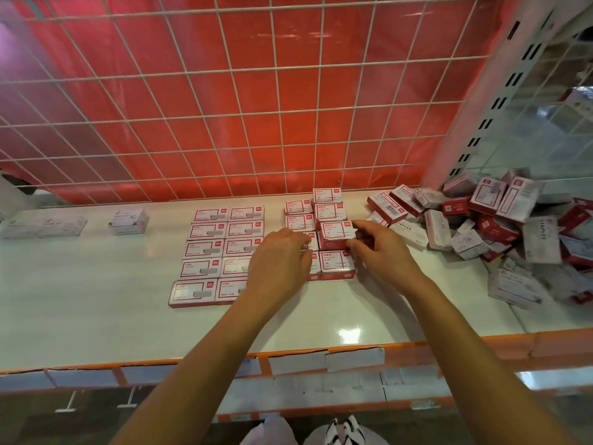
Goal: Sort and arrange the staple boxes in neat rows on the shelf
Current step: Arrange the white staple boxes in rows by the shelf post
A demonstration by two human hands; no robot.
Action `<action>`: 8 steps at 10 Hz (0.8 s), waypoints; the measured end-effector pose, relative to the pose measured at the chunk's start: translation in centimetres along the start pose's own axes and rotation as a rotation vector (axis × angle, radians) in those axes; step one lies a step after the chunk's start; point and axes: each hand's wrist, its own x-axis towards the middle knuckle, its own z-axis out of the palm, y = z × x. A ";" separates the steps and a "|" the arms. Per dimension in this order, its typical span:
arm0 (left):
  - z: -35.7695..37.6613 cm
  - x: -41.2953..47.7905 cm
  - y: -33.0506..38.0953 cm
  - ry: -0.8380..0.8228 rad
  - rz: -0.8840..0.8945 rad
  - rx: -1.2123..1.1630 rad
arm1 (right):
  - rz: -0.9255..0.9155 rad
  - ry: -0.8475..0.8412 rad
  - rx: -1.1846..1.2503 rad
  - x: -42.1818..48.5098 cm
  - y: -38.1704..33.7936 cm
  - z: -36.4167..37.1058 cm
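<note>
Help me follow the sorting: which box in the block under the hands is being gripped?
The third box from the back in its right column: only it is pinched, at its right end, by the right hand.

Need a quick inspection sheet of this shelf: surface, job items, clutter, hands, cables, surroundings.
Surface: white shelf, glossy, orange front edge.
Job's things: staple boxes in a flat two-column block; a stacked block to its right; unsorted pile far right.
Clutter: white boxes at left rear.
Hands: right hand pinches a staple box on the stacked block; left hand lies over its neighbours, fingers hidden.
Cables: nothing seen.
Surroundings: wire grid over red backing; slotted upright at right.
</note>
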 end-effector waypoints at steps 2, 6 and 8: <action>-0.1 -0.2 0.0 -0.015 -0.001 0.010 | 0.029 0.085 0.035 -0.1 0.0 0.7; -0.1 -0.1 0.0 -0.034 -0.014 0.033 | 0.027 0.178 -0.001 -0.1 0.2 1.9; 0.1 -0.1 0.4 -0.032 -0.012 0.039 | 0.018 0.191 -0.055 -0.4 0.1 2.4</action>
